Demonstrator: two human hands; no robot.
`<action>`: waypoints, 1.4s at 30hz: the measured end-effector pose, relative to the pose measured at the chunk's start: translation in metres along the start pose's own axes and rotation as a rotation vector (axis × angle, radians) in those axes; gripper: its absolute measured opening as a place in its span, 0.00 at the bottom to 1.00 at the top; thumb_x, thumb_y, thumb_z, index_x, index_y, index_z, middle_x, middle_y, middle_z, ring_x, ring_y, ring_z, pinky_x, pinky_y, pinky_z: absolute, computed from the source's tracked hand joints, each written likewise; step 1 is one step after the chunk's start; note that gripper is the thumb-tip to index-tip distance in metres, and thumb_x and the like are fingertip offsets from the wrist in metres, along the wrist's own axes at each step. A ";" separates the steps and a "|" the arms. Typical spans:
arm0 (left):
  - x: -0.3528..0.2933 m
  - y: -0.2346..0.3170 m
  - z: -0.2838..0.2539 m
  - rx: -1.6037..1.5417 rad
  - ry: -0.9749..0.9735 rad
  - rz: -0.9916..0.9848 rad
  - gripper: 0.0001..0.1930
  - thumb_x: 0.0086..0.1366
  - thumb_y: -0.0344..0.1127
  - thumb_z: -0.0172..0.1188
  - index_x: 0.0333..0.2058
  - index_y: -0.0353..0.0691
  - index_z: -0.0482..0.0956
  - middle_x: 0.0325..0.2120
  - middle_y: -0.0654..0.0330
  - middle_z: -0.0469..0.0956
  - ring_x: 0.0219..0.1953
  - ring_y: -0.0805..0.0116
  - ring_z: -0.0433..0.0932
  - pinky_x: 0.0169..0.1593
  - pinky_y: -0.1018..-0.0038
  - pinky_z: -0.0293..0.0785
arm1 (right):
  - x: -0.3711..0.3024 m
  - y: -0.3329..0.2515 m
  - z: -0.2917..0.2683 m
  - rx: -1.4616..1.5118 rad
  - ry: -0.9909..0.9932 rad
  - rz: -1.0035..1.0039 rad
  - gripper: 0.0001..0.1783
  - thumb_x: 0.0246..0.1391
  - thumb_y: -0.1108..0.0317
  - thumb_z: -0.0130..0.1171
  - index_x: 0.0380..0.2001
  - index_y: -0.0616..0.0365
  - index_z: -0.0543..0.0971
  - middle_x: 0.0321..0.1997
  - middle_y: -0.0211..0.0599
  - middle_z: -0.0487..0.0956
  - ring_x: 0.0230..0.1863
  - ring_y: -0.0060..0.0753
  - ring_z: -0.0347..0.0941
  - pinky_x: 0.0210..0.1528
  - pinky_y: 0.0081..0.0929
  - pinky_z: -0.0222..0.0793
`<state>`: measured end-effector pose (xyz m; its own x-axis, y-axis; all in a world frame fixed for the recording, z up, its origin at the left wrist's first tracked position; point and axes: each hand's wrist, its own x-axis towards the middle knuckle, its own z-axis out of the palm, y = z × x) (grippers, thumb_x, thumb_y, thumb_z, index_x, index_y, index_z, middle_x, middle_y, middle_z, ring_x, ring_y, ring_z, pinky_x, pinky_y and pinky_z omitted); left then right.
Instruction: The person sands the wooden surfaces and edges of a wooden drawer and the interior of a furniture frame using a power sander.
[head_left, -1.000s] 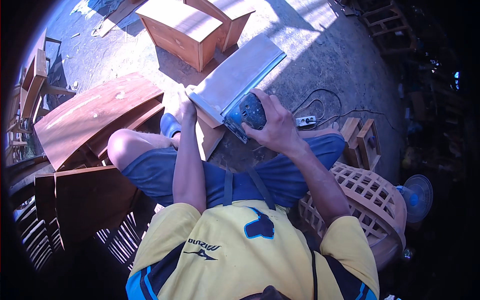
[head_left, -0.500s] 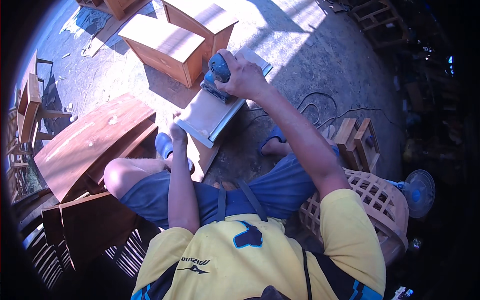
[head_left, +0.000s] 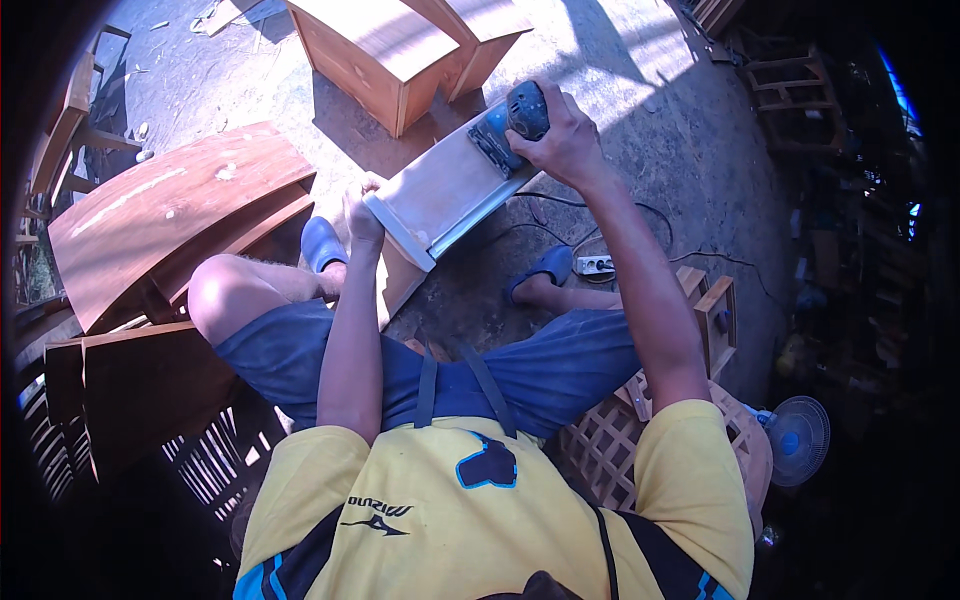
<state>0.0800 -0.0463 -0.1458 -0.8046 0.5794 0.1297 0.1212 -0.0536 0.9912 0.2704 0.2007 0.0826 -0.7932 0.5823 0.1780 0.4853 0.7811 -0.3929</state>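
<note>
A pale wooden panel [head_left: 440,197] with a raised lip along its near end lies at a slant in front of me. My left hand [head_left: 364,208] is closed on its near left corner; the fingertips are partly hidden. My right hand [head_left: 568,140] wraps around the rounded dark top of a blue power sander [head_left: 492,138]. The sander's base rests on the panel's upper face, toward the far right end, and covers part of that end.
Wooden cabinets [head_left: 375,50] stand beyond the panel. At left lies a large curved brown tabletop piece [head_left: 175,215]. A power strip [head_left: 594,265] and loose cables lie right of my foot. Near my right elbow are small wooden frames [head_left: 715,310], latticework [head_left: 600,450] and a fan [head_left: 798,440].
My right hand has slid the sander along the panel toward its far right end. My left hand keeps to the near corner. The whole view has shifted a little.
</note>
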 end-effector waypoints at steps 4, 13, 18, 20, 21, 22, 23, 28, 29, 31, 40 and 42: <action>-0.001 -0.016 0.000 0.058 0.094 0.079 0.06 0.62 0.28 0.55 0.29 0.35 0.81 0.27 0.57 0.81 0.31 0.62 0.80 0.39 0.65 0.74 | -0.030 -0.075 0.015 0.042 -0.040 0.032 0.48 0.51 0.50 0.74 0.71 0.46 0.63 0.51 0.62 0.77 0.45 0.73 0.83 0.48 0.60 0.83; -0.004 0.006 -0.007 0.097 -0.028 0.018 0.13 0.72 0.37 0.49 0.34 0.37 0.79 0.30 0.62 0.77 0.34 0.71 0.75 0.40 0.72 0.71 | -0.017 -0.069 0.021 0.020 -0.092 -0.003 0.48 0.51 0.48 0.74 0.70 0.45 0.62 0.50 0.63 0.78 0.45 0.73 0.83 0.50 0.61 0.82; -0.004 0.052 0.007 0.235 0.042 0.225 0.06 0.61 0.30 0.59 0.27 0.36 0.81 0.21 0.58 0.79 0.25 0.64 0.79 0.34 0.68 0.73 | 0.031 0.038 -0.010 -0.148 0.044 0.224 0.48 0.48 0.45 0.74 0.69 0.48 0.65 0.52 0.62 0.81 0.52 0.68 0.83 0.55 0.58 0.80; -0.002 0.049 0.007 0.087 0.013 0.105 0.06 0.61 0.30 0.60 0.26 0.36 0.80 0.20 0.58 0.79 0.24 0.64 0.79 0.33 0.68 0.73 | 0.058 0.056 -0.017 -0.177 0.045 0.318 0.48 0.48 0.44 0.74 0.68 0.49 0.65 0.52 0.62 0.81 0.52 0.67 0.83 0.56 0.57 0.79; -0.003 0.050 0.011 0.112 0.029 0.101 0.06 0.61 0.31 0.59 0.26 0.36 0.80 0.21 0.58 0.79 0.25 0.63 0.79 0.34 0.68 0.73 | 0.062 0.062 -0.020 -0.210 0.043 0.420 0.49 0.48 0.43 0.73 0.68 0.50 0.65 0.53 0.62 0.81 0.53 0.66 0.83 0.57 0.57 0.79; -0.002 0.048 0.017 0.118 0.027 0.104 0.07 0.61 0.31 0.59 0.26 0.36 0.80 0.21 0.57 0.79 0.25 0.63 0.79 0.34 0.68 0.73 | 0.059 0.068 -0.020 -0.216 0.052 0.430 0.49 0.48 0.43 0.73 0.68 0.50 0.65 0.53 0.62 0.81 0.53 0.66 0.83 0.57 0.57 0.79; -0.001 0.041 0.017 0.134 0.033 0.104 0.07 0.61 0.31 0.58 0.26 0.36 0.80 0.22 0.57 0.80 0.26 0.62 0.79 0.35 0.68 0.74 | 0.059 0.060 -0.014 -0.192 0.035 0.388 0.49 0.48 0.42 0.73 0.68 0.51 0.65 0.53 0.61 0.81 0.53 0.66 0.83 0.58 0.57 0.79; -0.003 -0.024 -0.005 0.000 0.039 -0.007 0.17 0.75 0.39 0.45 0.33 0.38 0.79 0.27 0.61 0.79 0.30 0.70 0.75 0.37 0.72 0.71 | 0.018 -0.058 0.016 -0.008 -0.088 0.131 0.46 0.51 0.48 0.73 0.69 0.49 0.63 0.51 0.64 0.78 0.50 0.72 0.82 0.57 0.59 0.79; -0.003 -0.027 -0.001 -0.059 0.013 -0.041 0.17 0.75 0.39 0.45 0.33 0.38 0.80 0.27 0.61 0.79 0.30 0.71 0.75 0.37 0.72 0.71 | 0.006 -0.070 0.020 0.011 -0.115 0.095 0.48 0.51 0.48 0.73 0.71 0.47 0.62 0.51 0.63 0.77 0.49 0.72 0.82 0.56 0.60 0.79; -0.004 -0.050 -0.017 0.089 0.090 0.010 0.10 0.68 0.33 0.53 0.31 0.35 0.81 0.28 0.55 0.81 0.32 0.62 0.79 0.39 0.66 0.74 | 0.001 -0.095 0.020 0.035 -0.200 0.040 0.48 0.51 0.48 0.73 0.72 0.43 0.62 0.52 0.62 0.76 0.50 0.71 0.82 0.57 0.61 0.79; 0.003 -0.005 0.004 0.199 0.144 0.129 0.10 0.61 0.34 0.56 0.28 0.35 0.82 0.24 0.53 0.81 0.30 0.58 0.80 0.41 0.63 0.74 | 0.067 0.048 -0.014 -0.180 0.033 0.366 0.48 0.49 0.43 0.73 0.68 0.51 0.66 0.52 0.62 0.82 0.52 0.68 0.83 0.57 0.56 0.79; 0.005 0.036 0.012 -0.089 -0.035 -0.142 0.14 0.61 0.40 0.54 0.26 0.36 0.83 0.22 0.53 0.81 0.29 0.58 0.80 0.40 0.63 0.73 | 0.061 0.068 -0.013 -0.235 0.078 0.388 0.49 0.48 0.43 0.73 0.68 0.52 0.65 0.53 0.62 0.81 0.52 0.68 0.82 0.57 0.57 0.78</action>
<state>0.0872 -0.0349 -0.1101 -0.7890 0.6143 -0.0113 -0.0452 -0.0398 0.9982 0.2598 0.2922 0.0785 -0.5111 0.8498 0.1290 0.8181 0.5270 -0.2300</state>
